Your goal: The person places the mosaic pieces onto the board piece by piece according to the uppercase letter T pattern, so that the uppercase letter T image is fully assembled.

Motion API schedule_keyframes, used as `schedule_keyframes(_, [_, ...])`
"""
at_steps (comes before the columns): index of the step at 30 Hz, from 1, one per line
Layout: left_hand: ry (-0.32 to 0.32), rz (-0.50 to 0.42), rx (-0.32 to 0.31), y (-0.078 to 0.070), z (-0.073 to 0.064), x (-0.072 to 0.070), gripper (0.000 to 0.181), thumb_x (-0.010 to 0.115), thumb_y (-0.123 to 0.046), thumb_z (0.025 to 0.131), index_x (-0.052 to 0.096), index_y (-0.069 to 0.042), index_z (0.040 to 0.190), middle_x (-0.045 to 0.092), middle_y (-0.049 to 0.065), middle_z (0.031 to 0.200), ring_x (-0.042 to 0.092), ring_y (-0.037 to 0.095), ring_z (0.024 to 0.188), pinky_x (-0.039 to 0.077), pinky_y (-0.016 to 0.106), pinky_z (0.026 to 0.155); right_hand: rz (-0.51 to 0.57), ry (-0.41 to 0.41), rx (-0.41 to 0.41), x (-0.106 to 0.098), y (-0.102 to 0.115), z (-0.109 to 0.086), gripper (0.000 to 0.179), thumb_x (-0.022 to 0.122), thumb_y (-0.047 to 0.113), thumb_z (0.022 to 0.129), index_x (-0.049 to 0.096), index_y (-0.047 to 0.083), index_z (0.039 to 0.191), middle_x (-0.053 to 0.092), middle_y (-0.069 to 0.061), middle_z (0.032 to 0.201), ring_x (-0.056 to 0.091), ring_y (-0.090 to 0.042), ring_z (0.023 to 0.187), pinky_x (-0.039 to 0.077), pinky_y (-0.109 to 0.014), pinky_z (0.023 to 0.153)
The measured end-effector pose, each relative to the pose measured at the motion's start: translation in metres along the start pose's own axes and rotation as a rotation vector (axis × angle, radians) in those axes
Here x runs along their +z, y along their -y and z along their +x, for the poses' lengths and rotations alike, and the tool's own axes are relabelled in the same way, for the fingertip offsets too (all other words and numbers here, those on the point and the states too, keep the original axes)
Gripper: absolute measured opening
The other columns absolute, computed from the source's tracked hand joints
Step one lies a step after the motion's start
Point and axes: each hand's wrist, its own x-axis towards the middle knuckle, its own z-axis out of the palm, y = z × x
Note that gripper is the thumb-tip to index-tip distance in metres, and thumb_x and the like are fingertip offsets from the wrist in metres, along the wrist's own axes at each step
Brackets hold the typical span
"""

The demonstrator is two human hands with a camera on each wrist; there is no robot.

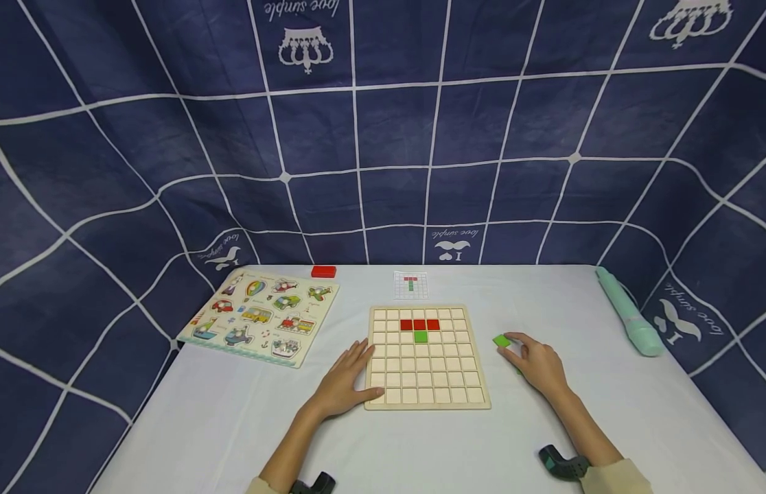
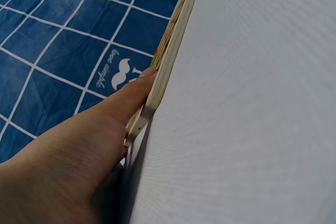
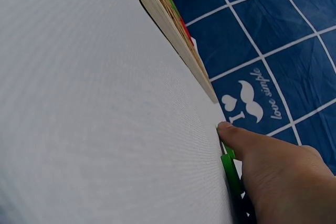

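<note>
A wooden grid board [image 1: 394, 363] lies flat, with three red square tiles [image 1: 420, 324] in a row and a green square tile [image 1: 421, 337] just below the middle one. My left hand [image 1: 344, 385] rests against the board's left side, fingers spread and the thumb over its near left corner. To the right of the board, my right hand [image 1: 539, 365] pinches another green tile [image 1: 501, 340] between thumb and fingertips, low over the white table. More green [image 3: 231, 174] shows beneath that hand in the right wrist view, partly hidden.
A small card [image 1: 410, 285] with a printed grid pattern lies behind the board. To the left is a picture puzzle board [image 1: 265, 317], with a red block [image 1: 324, 272] at its far corner. A mint-green cylindrical object [image 1: 630, 313] lies along the table's right edge.
</note>
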Motion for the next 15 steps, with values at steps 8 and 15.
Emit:
schedule_keyframes(8, [0.005,-0.017,-0.008,-0.0001,-0.0007,0.0004,0.089,0.062,-0.058,0.078,0.03,-0.009,0.145,0.02,0.009,0.151,0.011,0.025,0.139,0.013,0.042,0.112,-0.008,0.006,0.044,-0.0003,-0.0001,-0.0006,0.035,0.072,0.026,0.08,0.066,0.004,0.107,0.039,0.006,0.047,0.034,-0.01,0.041,0.026,-0.023,0.037])
schedule_keyframes(15, [0.007,-0.013,-0.013,0.0007,0.0004,0.0008,0.089,0.061,-0.06,0.078,0.029,-0.011,0.145,0.019,0.007,0.152,0.009,0.023,0.14,0.012,0.042,0.112,-0.004,0.003,0.051,-0.0009,-0.0009,-0.0007,0.034,0.071,0.024,0.082,0.065,0.004,0.109,0.038,0.005,0.047,0.033,-0.011,0.04,0.025,-0.023,0.036])
